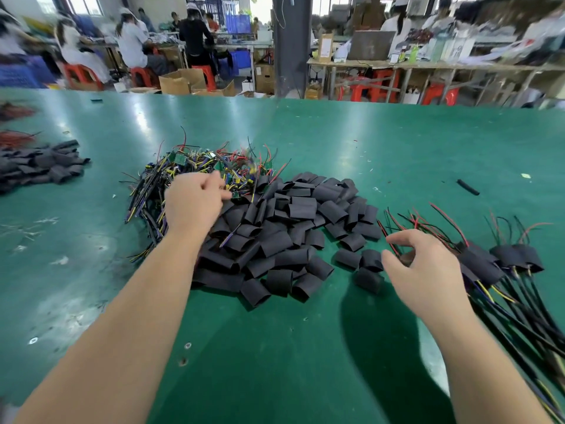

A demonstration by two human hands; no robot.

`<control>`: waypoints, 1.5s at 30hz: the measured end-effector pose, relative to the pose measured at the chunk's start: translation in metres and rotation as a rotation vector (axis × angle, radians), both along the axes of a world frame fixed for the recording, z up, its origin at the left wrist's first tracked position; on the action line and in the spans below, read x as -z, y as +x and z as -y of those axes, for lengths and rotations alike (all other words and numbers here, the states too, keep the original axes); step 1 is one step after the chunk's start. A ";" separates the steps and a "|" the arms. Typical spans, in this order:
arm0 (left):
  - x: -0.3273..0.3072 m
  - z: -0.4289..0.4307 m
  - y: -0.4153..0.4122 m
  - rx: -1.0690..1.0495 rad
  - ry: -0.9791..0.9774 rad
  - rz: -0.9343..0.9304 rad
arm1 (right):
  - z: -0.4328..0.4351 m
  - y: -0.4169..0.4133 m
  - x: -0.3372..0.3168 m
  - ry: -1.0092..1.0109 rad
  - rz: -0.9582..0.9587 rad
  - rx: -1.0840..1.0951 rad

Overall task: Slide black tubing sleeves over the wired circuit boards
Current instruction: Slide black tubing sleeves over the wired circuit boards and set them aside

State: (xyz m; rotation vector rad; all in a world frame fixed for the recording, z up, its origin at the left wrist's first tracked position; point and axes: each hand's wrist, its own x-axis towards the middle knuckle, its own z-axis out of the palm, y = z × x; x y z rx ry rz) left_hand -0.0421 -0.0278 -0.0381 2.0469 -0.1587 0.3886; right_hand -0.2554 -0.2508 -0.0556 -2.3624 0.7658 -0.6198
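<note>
A tangle of wired circuit boards [195, 162], green boards with red, black and yellow leads, lies on the green table [367, 142]. My left hand [195, 201] reaches into it, and its curled fingers and thumb pinch one small green board [236, 194] at the heap's near edge. A big pile of short black tubing sleeves [284, 228] sits in front of it. My right hand [425, 270] hovers just right of three stray sleeves [371, 260] with loosely curled fingers that hold nothing. Further right lie sleeved boards [501, 261] with their cables trailing towards me.
A second heap of black sleeves [39, 166] and some red wires [15, 137] lie at the far left. One loose black tube piece [467, 187] rests at the right. Beyond the table's far edge, people work at benches among red stools and cardboard boxes.
</note>
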 end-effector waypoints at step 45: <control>0.047 0.037 -0.088 0.477 -0.025 0.062 | -0.019 0.101 -0.006 0.056 0.029 -0.370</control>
